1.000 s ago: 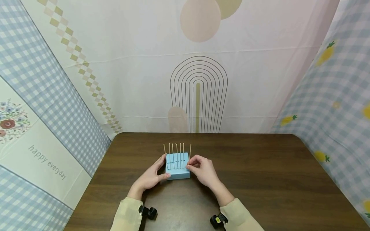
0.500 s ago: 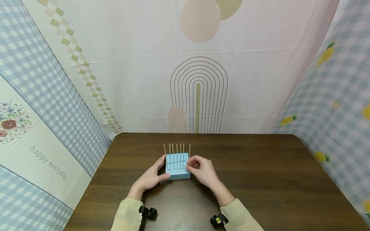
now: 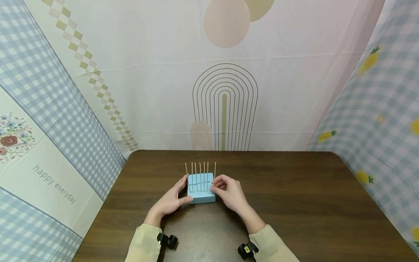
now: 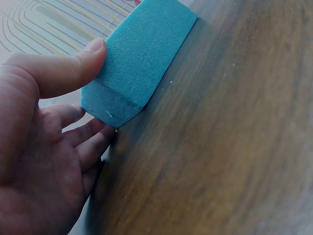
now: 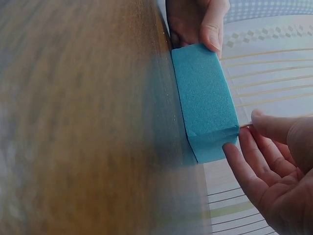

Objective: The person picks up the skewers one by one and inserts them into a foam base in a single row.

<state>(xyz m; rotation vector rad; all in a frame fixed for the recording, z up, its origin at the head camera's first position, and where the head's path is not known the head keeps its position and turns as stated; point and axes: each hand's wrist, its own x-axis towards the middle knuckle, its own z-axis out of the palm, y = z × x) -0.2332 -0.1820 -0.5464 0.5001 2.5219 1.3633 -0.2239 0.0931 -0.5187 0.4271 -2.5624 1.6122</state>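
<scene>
A light blue foam block (image 3: 203,199) lies on the brown table, with several thin wooden sticks (image 3: 200,169) standing in a row near its front edge. My left hand (image 3: 170,201) steadies the block's left end, thumb at the front corner and fingers along the side; the left wrist view shows that thumb on the block's (image 4: 142,54) edge. At the right end, my right hand (image 3: 230,193) pinches another stick (image 3: 215,169) between thumb and fingers. In the right wrist view, the lower end of this stick (image 5: 246,126) meets the block's top at the corner.
The dark wooden table (image 3: 294,196) extends on both sides of the hands. A pale patterned cloth (image 3: 157,102) hangs behind it, with checked cloth (image 3: 376,127) on the right. Slots or holes show on the block's top behind the sticks.
The stick in my right hand has tilted and shifted slightly at the block's right end. My left hand and the block have stayed in place.
</scene>
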